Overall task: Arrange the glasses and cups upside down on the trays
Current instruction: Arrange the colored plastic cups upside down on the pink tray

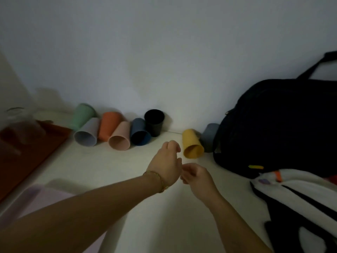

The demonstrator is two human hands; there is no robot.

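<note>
Dim counter scene. Six cups in a cluster by the wall: five lie on their sides, the black cup [154,122] upright. The yellow cup [192,144] lies mouth forward, a grey cup [209,136] behind it against the bag [280,128]. Red tray [42,143] left, lilac tray [36,196] near. Left hand [166,160], loosely curled and empty, hovers just beside the yellow cup; right hand [197,177] is curled, contents indiscernible. The cups look like light, stiff, smooth plastic; grasp around the mid-wall.
</note>
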